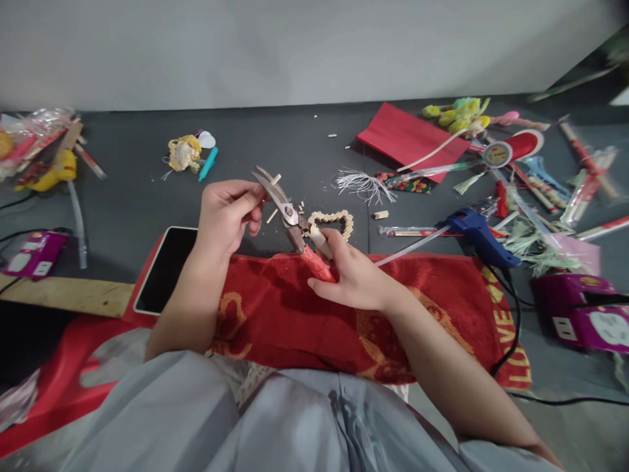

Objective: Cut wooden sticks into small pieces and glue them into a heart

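My right hand (356,272) is closed around the handles of a pair of pruning shears (289,213), one wrapped in red, the other whitish. The blades point up and to the left, slightly apart. At their tips my left hand (230,213) pinches a thin wooden stick, mostly hidden by the fingers; its pale end (276,179) shows past the blade. Just behind the shears lies a heart-shaped outline (339,216) made of small pale stick pieces. Short cut bits (301,207) are scattered beside it, and another cut piece (381,215) lies further right.
A red towel (295,321) covers the table's front edge, with a phone (166,270) at its left. On the right are a blue glue gun (479,236), red paper (407,141), a thread spool (514,148) and wrapped chopsticks. A yellow glue gun (59,172) lies far left.
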Demonstrator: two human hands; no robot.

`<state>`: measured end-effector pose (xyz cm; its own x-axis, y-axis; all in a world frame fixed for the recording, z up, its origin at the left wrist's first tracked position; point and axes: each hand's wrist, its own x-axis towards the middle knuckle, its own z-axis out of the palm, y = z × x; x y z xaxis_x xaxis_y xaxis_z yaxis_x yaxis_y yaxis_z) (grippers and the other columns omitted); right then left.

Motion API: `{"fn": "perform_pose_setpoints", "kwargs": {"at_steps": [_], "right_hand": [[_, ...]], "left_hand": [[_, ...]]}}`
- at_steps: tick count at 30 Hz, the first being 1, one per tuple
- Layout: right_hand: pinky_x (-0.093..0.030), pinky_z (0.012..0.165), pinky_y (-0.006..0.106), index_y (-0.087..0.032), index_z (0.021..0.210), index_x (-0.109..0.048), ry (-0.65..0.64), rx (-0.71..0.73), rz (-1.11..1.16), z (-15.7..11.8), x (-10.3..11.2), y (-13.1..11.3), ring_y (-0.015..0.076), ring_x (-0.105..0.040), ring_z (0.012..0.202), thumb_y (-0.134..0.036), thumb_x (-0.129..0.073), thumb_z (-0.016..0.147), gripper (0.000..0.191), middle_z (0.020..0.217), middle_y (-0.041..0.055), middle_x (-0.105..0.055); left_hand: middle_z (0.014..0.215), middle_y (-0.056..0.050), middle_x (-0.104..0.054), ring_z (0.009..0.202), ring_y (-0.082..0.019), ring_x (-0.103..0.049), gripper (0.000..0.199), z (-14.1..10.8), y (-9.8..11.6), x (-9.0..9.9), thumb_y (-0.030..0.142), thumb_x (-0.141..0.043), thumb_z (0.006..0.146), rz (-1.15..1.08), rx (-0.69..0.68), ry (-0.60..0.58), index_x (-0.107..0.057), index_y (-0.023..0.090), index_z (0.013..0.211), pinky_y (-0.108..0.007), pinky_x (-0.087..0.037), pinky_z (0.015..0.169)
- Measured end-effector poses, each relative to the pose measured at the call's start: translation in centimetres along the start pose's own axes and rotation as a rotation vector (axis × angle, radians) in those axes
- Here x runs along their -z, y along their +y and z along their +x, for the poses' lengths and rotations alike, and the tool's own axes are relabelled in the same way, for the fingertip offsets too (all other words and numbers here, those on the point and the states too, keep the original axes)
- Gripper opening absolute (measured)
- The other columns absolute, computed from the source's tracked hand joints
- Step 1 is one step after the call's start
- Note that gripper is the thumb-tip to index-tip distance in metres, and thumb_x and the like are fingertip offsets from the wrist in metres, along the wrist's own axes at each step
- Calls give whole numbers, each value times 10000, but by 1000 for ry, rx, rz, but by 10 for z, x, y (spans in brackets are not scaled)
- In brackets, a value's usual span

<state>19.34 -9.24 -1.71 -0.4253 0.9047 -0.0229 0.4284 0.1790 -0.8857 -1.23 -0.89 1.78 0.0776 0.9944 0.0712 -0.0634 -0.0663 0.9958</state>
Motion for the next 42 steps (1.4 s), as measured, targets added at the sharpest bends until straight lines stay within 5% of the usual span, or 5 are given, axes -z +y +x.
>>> {"fn": "perform_pose_setpoints", "kwargs": {"at_steps": [10, 18, 29, 34, 42], "right_hand": [[-387, 678, 325, -214, 1069, -330, -99, -103, 48, 1, 6, -7, 164, -458, 719, -438, -563, 705, 487, 842, 6, -497], [-337, 661, 313, -232, 962, -374, -33, -127, 184, 5, 1, 0, 143, -380, 704, -524, -609, 718, 448, 759, -36, -404], [-486, 903, 397, -214, 1114, -440, 96, 18, 429, 8, -13, 13, 209, -577, 983, -461, -692, 764, 498, 1116, 82, -591], [-373, 1163, 466, -198, 1281, -416, 67, 71, 415, 10, -18, 17, 291, -492, 1373, -470, -657, 794, 608, 1539, 189, -415], [-502, 1026, 461, -163, 1269, -469, 202, 23, 315, 12, -28, 17, 268, -657, 1126, -298, -557, 778, 518, 1266, 160, -661]], "left_hand": [[366, 71, -385, 270, -43, -327, 193, 1, 5, 5, 200, -730, 666, 82, 28, -8, -593, 169, 535, -184, -236, 270], [469, 56, -480, 348, -49, -433, 395, 7, -12, 0, 540, -712, 787, 135, 7, -9, -591, 179, 681, -179, -328, 346], [1094, -117, -748, 1004, -241, -727, 702, -17, -24, -22, 702, -775, 665, 156, 75, -587, -671, 151, 1088, -347, -574, 886], [917, -77, -756, 862, -214, -732, 647, -21, -26, -27, 577, -870, 609, 142, 174, -601, -666, 130, 1029, -321, -589, 791], [773, -26, -717, 727, -170, -695, 466, -27, -26, -36, 436, -903, 579, 115, 202, -428, -646, 160, 852, -281, -556, 692]]}}
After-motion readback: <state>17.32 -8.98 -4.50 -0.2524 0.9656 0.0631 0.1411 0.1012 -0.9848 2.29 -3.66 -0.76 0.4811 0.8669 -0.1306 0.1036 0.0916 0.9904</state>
